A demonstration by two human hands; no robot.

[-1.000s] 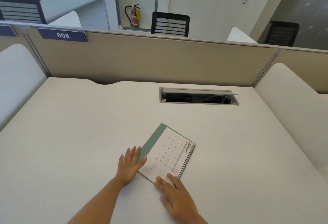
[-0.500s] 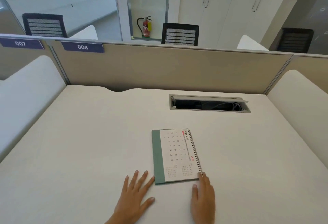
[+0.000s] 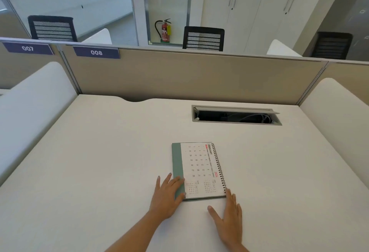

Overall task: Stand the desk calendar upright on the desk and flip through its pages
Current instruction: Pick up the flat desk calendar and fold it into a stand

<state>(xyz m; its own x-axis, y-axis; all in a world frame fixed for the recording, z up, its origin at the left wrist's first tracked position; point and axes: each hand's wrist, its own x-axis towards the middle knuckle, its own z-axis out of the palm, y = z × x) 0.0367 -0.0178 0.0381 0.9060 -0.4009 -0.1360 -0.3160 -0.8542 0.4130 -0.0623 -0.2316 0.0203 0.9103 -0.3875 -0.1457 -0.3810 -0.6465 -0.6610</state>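
The desk calendar (image 3: 199,169) lies flat on the white desk (image 3: 99,152), its February page up, the green base strip along its left side and the black spiral binding along its right. My left hand (image 3: 167,198) rests flat with its fingertips on the calendar's near left corner, over the green strip. My right hand (image 3: 229,215) lies flat on the desk, fingers spread, its fingertips touching the near right corner by the spiral. Neither hand grips the calendar.
An open cable hatch (image 3: 235,115) with wires is set into the desk behind the calendar. Beige partition panels (image 3: 189,76) close off the back, rounded white dividers (image 3: 34,100) stand at both sides. Labels 007 and 008 hang on the partition.
The calendar has been turned from a slant to lie straight, spiral edge to the right. My left hand has moved back onto its near left corner; the view has tilted upward.
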